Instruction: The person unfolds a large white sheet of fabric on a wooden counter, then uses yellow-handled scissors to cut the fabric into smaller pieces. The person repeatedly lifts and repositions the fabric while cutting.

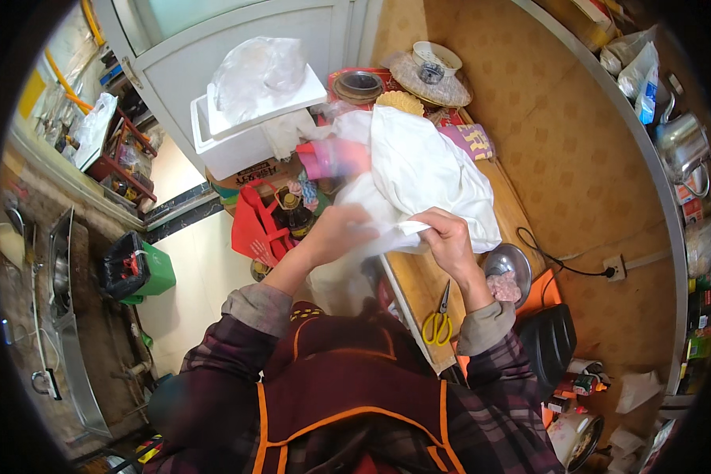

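A large white cloth (pixel 426 160), probably fabric, lies bunched over the far part of the wooden table. My right hand (pixel 450 240) pinches a twisted end of white material at its near edge. Motion blurs my left hand (pixel 349 228), which is at the pale, thin material left of that end; its grip is unclear. Near my right forearm, yellow-handled scissors (pixel 438 323) lie on the wooden table (pixel 412 278). Just right of that forearm, a metal bowl (pixel 518 263) holds pinkish lumps (pixel 503 287) that look like minced meat.
Behind the cloth are a lidded white foam box (pixel 231 151) and a round woven lid (pixel 403 77). A red bag (pixel 258 228) and a dark bottle (pixel 296 213) stand left of my hands. A green bin (pixel 157 269) is on the floor. A black cord runs to a wall socket (pixel 615 268).
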Motion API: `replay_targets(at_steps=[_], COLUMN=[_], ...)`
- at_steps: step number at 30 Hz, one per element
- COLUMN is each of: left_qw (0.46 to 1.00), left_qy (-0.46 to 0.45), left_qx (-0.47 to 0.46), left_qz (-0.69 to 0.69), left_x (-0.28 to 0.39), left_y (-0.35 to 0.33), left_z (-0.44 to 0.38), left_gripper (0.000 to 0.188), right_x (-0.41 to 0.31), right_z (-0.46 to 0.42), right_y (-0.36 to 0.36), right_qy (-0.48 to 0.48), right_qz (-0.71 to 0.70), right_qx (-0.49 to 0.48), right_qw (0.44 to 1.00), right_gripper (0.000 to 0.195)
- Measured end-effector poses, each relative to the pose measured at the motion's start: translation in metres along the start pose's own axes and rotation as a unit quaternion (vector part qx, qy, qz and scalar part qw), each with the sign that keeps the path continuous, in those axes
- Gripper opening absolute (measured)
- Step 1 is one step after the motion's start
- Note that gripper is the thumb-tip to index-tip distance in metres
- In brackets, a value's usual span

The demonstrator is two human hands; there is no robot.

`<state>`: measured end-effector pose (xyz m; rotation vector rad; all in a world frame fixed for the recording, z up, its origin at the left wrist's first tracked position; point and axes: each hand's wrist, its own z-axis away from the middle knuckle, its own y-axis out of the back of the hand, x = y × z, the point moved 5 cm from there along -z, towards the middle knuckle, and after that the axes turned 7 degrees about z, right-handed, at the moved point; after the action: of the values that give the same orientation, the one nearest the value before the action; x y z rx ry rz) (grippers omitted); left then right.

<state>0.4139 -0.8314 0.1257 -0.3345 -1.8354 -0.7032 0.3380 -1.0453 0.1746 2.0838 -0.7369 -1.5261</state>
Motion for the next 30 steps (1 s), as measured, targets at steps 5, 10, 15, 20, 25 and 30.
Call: replay_targets(at_steps=[5, 10, 15, 20, 25, 30], left_qw=[1.0, 0.994, 0.978, 0.97, 0.971, 0.962], left_qy=[0.003, -0.069, -0.138, -0.151, -0.156, -0.162], left_qx=[0.001, 0.057, 0.127, 0.167, 0.134, 0.146], left_qz=[-0.002, -0.066, -0.087, -0.086, -0.119, -0.163], left_x=[0.011, 0.046, 0.078, 0.094, 0.105, 0.116], left_y=[0.004, 0.013, 0.026, 0.03, 0.037, 0.039], left_z=[-0.007, -0.017, -0.022, -0.029, -0.039, -0.045], left_gripper=[0.013, 0.015, 0.015, 0.017, 0.018, 0.019], right_x=[-0.025, -0.032, -0.047, -0.063, -0.077, -0.083], right_z=[-0.008, -0.02, -0.037, -0.056, -0.065, -0.072], right_y=[0.013, 0.024, 0.027, 0.024, 0.031, 0.039], right_qy=[0.029, 0.087, 0.075, 0.02, 0.053, 0.02], right_qz=[-0.015, 0.032, 0.056, 0.002, 0.006, 0.004], right_qx=[0.02, 0.003, 0.073, 0.11, 0.105, 0.192], right_qw=[0.999, 0.996, 0.993, 0.994, 0.993, 0.981], right_gripper=[0.016, 0.016, 0.015, 0.013, 0.013, 0.013])
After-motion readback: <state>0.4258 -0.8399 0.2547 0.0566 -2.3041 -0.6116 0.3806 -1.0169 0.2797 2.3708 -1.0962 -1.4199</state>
